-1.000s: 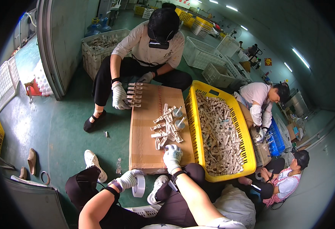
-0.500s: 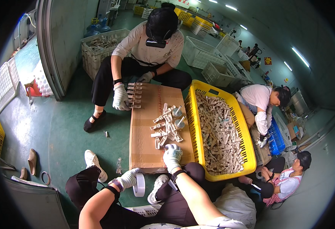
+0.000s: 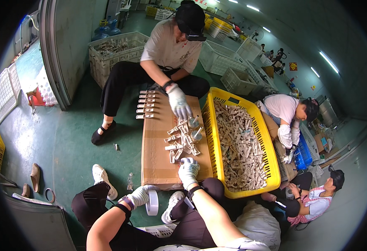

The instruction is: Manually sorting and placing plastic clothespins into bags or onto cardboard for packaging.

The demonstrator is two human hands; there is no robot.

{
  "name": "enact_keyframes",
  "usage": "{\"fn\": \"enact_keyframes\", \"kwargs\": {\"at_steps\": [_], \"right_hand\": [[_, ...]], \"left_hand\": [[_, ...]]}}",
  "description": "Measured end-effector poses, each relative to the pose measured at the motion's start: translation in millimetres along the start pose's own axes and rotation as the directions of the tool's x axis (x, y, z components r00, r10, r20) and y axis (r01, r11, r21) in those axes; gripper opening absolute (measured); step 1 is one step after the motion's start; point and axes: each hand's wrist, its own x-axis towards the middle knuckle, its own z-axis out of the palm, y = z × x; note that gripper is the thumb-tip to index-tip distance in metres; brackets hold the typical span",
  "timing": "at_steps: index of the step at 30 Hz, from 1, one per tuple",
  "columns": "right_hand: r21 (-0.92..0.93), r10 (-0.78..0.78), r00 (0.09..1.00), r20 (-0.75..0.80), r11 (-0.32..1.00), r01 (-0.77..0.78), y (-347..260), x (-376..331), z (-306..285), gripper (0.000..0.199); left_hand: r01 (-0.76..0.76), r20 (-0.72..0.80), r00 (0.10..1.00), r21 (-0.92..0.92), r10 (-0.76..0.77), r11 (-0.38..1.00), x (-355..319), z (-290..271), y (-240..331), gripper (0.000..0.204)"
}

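**A:** Only the head view here, so one pass. The right hand (image 3: 188, 170), in a white glove, rests at the near edge of the cardboard box (image 3: 158, 161), fingers curled down onto the closest of the metal pieces (image 3: 182, 140). Looks like the fingertips are bunched on one small piece, but the glove hides whether it's actually pinched, so I can't tell for sure.

**B:** Which way does the pile lie from that hand?

**A:** Straight out at 12 o'clock from the fingertips, with the nearest piece right under them. The loose ones point all over the place, no shared long axis. The tidy row of pieces (image 3: 145, 104) at the far left of the box lies crosswise, each pointing roughly 3 to 9 o'clock.

**B:** And the left hand?

**A:** The left hand (image 3: 139, 195) is also gloved and hangs off the box at about 7 o'clock from the right one, fingers closed around a roll of white tape (image 3: 152, 202). So the right hand is clearly nearer the pile.

**B:** Anything else close by?

**A:** A yellow crate (image 3: 215, 125) full of the same pieces sits at 3 o'clock, touching the box. The person opposite has a gloved hand (image 3: 179, 102) down on the far side of the pile, at 12 o'clock.
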Motion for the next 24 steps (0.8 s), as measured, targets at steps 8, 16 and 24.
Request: {"fn": "enact_keyframes", "kwargs": {"at_steps": [8, 16, 24], "right_hand": [[0.327, 0.026, 0.999, -0.046, 0.945, -0.01, -11, -14, -15, 0.014], [0.912, 0.293, 0.918, 0.268, 0.231, -0.34, -28, -34, -33, 0.008], [0.516, 0.033, 0.998, -0.047, 0.857, -0.004, -12, -41, -16, 0.019]], "left_hand": [[-0.09, 0.04, 0.996, 0.22, 0.084, 0.971, -4, -4, -9, 0.043], [-0.133, 0.047, 0.991, 0.465, 0.126, 0.876, -21, 3, 41, 0.031], [0.022, -0.035, 0.999, 0.303, -0.011, 0.953, -14, 10, 38, 0.039]]}}
